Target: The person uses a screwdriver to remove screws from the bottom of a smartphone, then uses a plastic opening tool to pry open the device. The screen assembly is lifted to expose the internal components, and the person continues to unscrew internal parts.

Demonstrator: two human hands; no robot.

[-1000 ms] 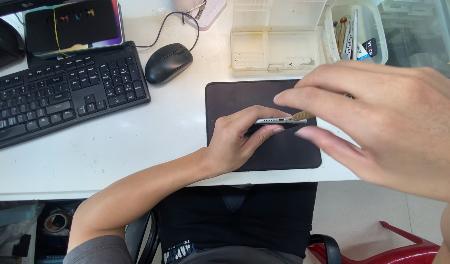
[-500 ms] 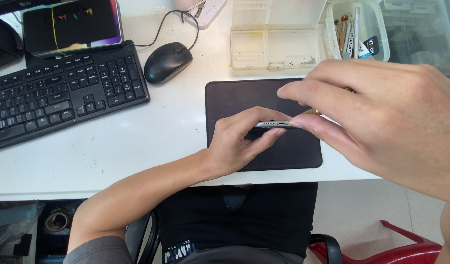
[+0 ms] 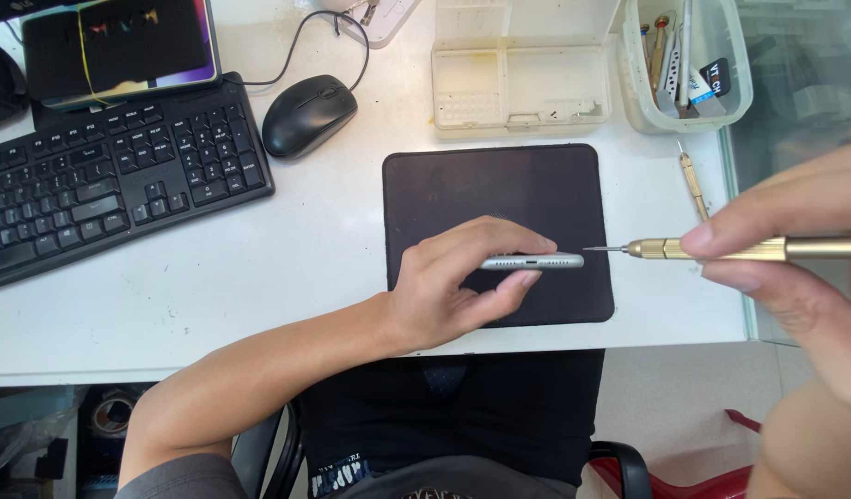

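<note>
1. Head view, nearest the camera: the right hand (image 3: 795,277) fills the right edge, large and blurred, its thumb and fingers pinched around a slim gold precision screwdriver (image 3: 721,248). The tool lies level, its fine tip pointing left, just short of the phone's end and not touching it.
2. Next, the left hand (image 3: 458,282) comes in from the lower left, forearm crossing the table edge. Its fingers and thumb are closed on a silver phone (image 3: 533,261), held on edge so that only its thin bottom side shows.
3. The phone sits over the lower middle of a dark mat (image 3: 495,189) on the white table (image 3: 287,268).
4. Farther back, a second small screwdriver (image 3: 692,180) lies on the table just right of the mat.
5. Farthest: a black mouse (image 3: 308,115), a black keyboard (image 3: 102,180), a pale plastic parts box (image 3: 522,83) and a clear tub of tools (image 3: 689,65).
</note>
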